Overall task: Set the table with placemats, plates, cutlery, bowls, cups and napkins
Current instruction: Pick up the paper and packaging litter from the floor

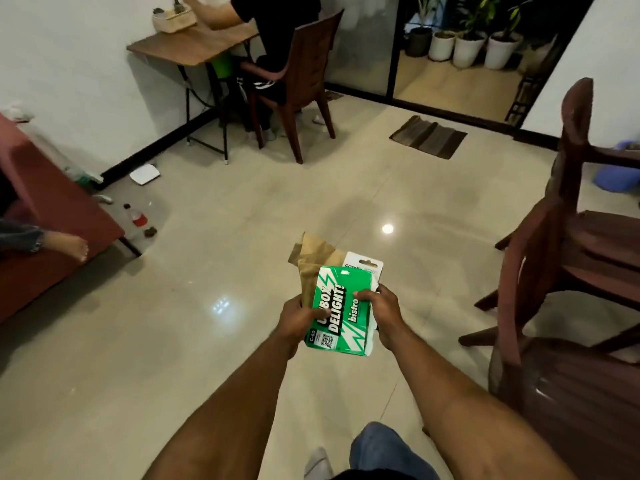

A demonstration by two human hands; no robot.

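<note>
I hold a small stack of flat packets in front of me over the tiled floor. On top is a green packet [341,310] printed "UNBOX DELIGHT! bistro". Behind it show a brown paper bag [311,265] and a white carded pack [363,263]. My left hand [299,317] grips the stack's left edge, fingers curled under it. My right hand [381,306] grips the right edge, thumb pressed on the green packet's face. No dining table is in view.
Dark wooden chairs [568,244] stand stacked at the right. A person sits on a chair [298,81] at a small wooden desk [187,46] at the back. A red sofa [52,209] is at the left, a bottle [135,216] and a doormat [427,136] on the floor.
</note>
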